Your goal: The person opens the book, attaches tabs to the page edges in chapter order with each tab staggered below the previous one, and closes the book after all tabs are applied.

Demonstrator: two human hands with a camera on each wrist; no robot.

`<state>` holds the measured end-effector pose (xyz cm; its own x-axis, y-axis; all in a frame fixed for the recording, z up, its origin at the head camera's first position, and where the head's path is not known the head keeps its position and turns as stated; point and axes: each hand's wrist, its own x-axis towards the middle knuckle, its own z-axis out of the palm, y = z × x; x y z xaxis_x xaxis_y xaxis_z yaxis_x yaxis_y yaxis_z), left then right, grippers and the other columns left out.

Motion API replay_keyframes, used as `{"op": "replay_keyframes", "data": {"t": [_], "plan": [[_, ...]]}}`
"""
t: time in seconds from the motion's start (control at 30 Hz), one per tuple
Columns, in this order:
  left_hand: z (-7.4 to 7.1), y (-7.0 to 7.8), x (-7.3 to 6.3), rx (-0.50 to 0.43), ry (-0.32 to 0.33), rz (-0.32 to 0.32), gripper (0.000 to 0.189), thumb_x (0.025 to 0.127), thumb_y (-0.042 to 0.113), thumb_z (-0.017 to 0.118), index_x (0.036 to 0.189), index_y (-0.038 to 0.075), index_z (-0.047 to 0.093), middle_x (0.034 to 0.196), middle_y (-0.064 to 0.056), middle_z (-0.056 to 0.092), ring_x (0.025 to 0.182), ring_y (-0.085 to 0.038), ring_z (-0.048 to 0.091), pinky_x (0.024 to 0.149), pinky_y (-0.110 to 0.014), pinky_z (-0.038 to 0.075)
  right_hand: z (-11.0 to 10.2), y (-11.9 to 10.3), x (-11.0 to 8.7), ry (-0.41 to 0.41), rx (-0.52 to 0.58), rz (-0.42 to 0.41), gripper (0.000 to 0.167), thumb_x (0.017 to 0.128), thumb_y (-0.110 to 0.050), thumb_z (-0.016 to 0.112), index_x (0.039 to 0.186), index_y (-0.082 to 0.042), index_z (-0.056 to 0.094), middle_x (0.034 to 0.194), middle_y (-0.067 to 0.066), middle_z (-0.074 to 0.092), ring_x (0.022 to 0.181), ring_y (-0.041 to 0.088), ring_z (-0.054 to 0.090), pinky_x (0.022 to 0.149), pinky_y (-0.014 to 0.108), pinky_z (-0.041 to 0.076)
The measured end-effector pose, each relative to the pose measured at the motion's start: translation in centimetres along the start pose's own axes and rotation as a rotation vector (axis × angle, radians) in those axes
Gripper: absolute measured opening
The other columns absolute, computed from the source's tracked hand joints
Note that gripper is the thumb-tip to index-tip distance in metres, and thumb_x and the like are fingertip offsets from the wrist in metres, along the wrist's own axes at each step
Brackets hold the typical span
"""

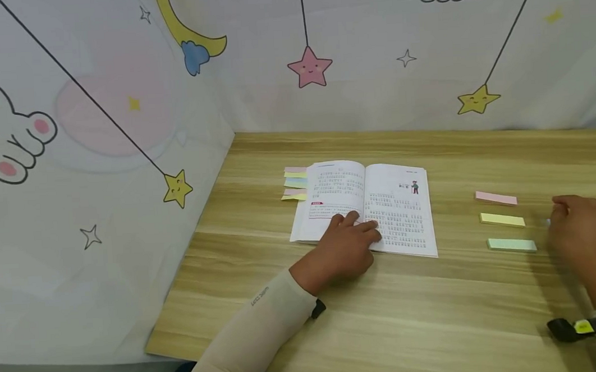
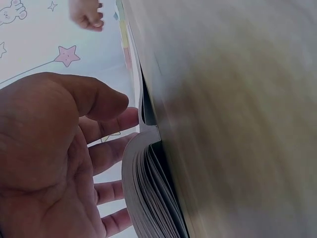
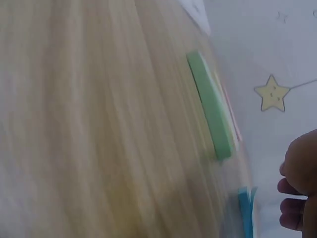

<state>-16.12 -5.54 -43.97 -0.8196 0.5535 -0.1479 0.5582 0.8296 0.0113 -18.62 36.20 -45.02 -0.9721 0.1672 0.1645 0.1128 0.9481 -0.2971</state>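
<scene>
An open book (image 1: pixel 397 203) lies on the wooden table, with colored tabs (image 1: pixel 295 177) sticking out from its left edge. My left hand (image 1: pixel 349 245) rests on the lower part of the book by the spine, its fingers spread over the pages. In the left wrist view, thick page edges (image 2: pixel 146 198) show beside the fingers. Over at the right, my right hand (image 1: pixel 585 227) is above the table with fingers loosely bent and nothing visible in them. It is nearest a blue sticky-note pad (image 3: pixel 246 210), which it mostly covers in the head view.
Left of the right hand lie a pink pad (image 1: pixel 496 198), a yellow pad (image 1: pixel 502 219) and a green pad (image 1: pixel 512 245), one below another. The wooden table (image 1: pixel 436 308) meets a printed wall cloth (image 1: pixel 364 104) at the back and left.
</scene>
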Motion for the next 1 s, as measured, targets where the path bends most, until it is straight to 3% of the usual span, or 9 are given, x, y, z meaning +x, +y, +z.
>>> {"op": "replay_keyframes", "data": {"t": [0.1, 0.3, 0.5, 0.7, 0.83, 0.93, 1.0], "plan": [[0.1, 0.0, 0.1, 0.003, -0.01, -0.001, 0.044, 0.098, 0.028, 0.057, 0.142, 0.034, 0.06, 0.155, 0.015, 0.045, 0.137, -0.02, 0.035, 0.106, -0.044, 0.03, 0.4, 2.1, 0.4, -0.065, -0.032, -0.064, 0.033, 0.106, -0.007, 0.042, 0.121, 0.02, 0.054, 0.116, 0.043, 0.056, 0.102, 0.063, 0.052, 0.084, 0.071, 0.042], [-0.1, 0.2, 0.0, 0.006, -0.02, -0.006, 0.046, 0.098, 0.026, 0.057, 0.143, 0.036, 0.059, 0.156, 0.016, 0.044, 0.137, -0.019, 0.034, 0.106, -0.043, 0.029, 0.9, 3.5, 0.4, -0.1, -0.033, -0.142, 0.033, 0.102, -0.009, 0.052, 0.114, 0.021, 0.058, 0.112, 0.043, 0.059, 0.1, 0.065, 0.053, 0.087, 0.071, 0.041], [-0.5, 0.1, -0.2, 0.005, -0.029, -0.017, 0.048, 0.098, 0.023, 0.055, 0.144, 0.036, 0.058, 0.157, 0.017, 0.042, 0.139, -0.018, 0.033, 0.107, -0.043, 0.028, 0.7, 3.3, 0.5, -0.088, -0.027, -0.189, 0.031, 0.095, -0.007, 0.051, 0.112, 0.018, 0.061, 0.105, 0.041, 0.062, 0.098, 0.066, 0.055, 0.083, 0.071, 0.043], [-0.5, 0.1, -0.2, 0.014, -0.029, -0.014, 0.049, 0.098, 0.022, 0.055, 0.144, 0.036, 0.057, 0.157, 0.016, 0.042, 0.14, -0.018, 0.033, 0.107, -0.043, 0.029, 0.5, 3.0, 0.2, -0.124, -0.019, -0.094, 0.03, 0.104, -0.006, 0.047, 0.114, 0.019, 0.057, 0.114, 0.043, 0.058, 0.102, 0.065, 0.053, 0.087, 0.071, 0.041], [-0.4, 0.1, -0.2, 0.016, -0.029, -0.012, 0.048, 0.098, 0.022, 0.056, 0.144, 0.036, 0.058, 0.157, 0.016, 0.043, 0.14, -0.018, 0.033, 0.107, -0.043, 0.029, 0.5, 2.4, 0.0, -0.005, 0.0, -0.042, 0.035, 0.104, -0.009, 0.043, 0.112, 0.023, 0.054, 0.088, 0.038, 0.062, 0.073, 0.053, 0.059, 0.066, 0.061, 0.048], [-0.3, 0.2, -0.2, 0.019, -0.026, -0.013, 0.048, 0.098, 0.022, 0.056, 0.144, 0.036, 0.057, 0.157, 0.017, 0.042, 0.14, -0.018, 0.033, 0.107, -0.043, 0.029, 0.4, 1.5, 0.0, 0.064, 0.058, 0.036, 0.043, 0.103, -0.016, 0.039, 0.116, 0.022, 0.053, 0.088, 0.036, 0.062, 0.066, 0.044, 0.057, 0.055, 0.052, 0.043], [-0.3, 0.1, -0.2, 0.019, -0.025, -0.015, 0.048, 0.098, 0.021, 0.056, 0.144, 0.036, 0.057, 0.157, 0.017, 0.042, 0.14, -0.018, 0.033, 0.107, -0.043, 0.029, 0.1, 0.6, 0.1, 0.052, 0.132, 0.085, 0.048, 0.102, -0.021, 0.034, 0.12, 0.019, 0.053, 0.099, 0.035, 0.064, 0.069, 0.04, 0.056, 0.054, 0.048, 0.041]]}}
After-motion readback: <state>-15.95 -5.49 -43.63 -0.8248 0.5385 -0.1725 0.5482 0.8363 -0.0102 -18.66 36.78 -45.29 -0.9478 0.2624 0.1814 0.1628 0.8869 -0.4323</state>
